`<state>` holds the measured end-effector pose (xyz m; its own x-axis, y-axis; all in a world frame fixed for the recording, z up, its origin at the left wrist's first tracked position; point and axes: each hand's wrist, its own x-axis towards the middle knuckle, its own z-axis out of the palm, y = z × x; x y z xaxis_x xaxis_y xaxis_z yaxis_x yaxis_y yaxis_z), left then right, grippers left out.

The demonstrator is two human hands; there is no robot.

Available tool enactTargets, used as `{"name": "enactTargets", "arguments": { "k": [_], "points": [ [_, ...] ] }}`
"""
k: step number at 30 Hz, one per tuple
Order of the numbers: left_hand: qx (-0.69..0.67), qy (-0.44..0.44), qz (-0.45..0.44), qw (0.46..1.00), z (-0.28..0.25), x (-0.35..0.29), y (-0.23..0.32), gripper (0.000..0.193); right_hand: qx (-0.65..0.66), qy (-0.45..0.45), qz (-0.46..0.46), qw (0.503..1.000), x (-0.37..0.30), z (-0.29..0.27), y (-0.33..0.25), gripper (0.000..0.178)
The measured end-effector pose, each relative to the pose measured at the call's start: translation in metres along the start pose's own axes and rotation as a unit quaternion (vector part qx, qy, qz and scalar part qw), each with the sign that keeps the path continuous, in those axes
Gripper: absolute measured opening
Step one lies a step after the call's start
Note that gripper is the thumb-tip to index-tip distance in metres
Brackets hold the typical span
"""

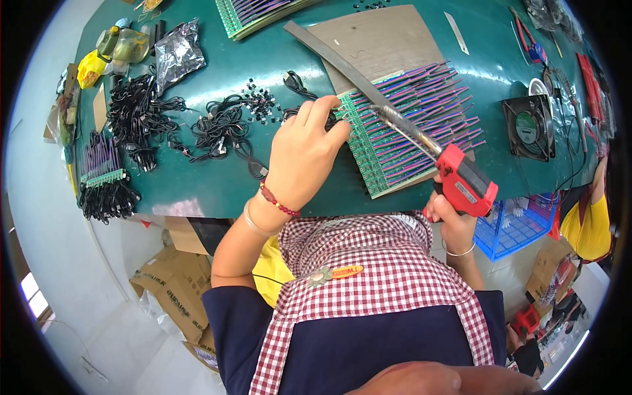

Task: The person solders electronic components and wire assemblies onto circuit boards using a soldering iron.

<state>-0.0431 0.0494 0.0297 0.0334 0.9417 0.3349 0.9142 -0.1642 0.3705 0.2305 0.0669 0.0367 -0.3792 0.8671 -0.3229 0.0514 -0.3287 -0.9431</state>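
Observation:
My left hand (304,148) is closed at the left edge of a panel of green circuit boards (365,148), with finger and thumb pinched on a black cable (333,119). The cable's end is partly hidden by the fingers. Rows of purple and blue wires (428,122) run rightward from the boards. My right hand (453,220) grips a red and black soldering gun (464,183) whose metal tip points up-left, over the boards near my left fingers. A long flat metal bar (336,58) lies slantwise across the panel and the brown board (375,39) behind it.
Coiled black cables (220,128) and small black parts (261,105) lie left on the green table. Farther left are a cable heap (135,108), a silvery bag (180,56) and finished-looking wired boards (104,174). A black fan (528,128) stands right; a blue crate (510,230) sits below.

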Motion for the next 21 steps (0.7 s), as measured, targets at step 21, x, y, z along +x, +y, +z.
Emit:
{"name": "enactTargets", "arguments": {
  "k": [21],
  "points": [
    [0.050,-0.094,0.016,0.994,0.002,0.016,-0.005,0.007,-0.107,0.001,0.003,0.994,-0.013,-0.010,0.026,0.024]
  ]
}}
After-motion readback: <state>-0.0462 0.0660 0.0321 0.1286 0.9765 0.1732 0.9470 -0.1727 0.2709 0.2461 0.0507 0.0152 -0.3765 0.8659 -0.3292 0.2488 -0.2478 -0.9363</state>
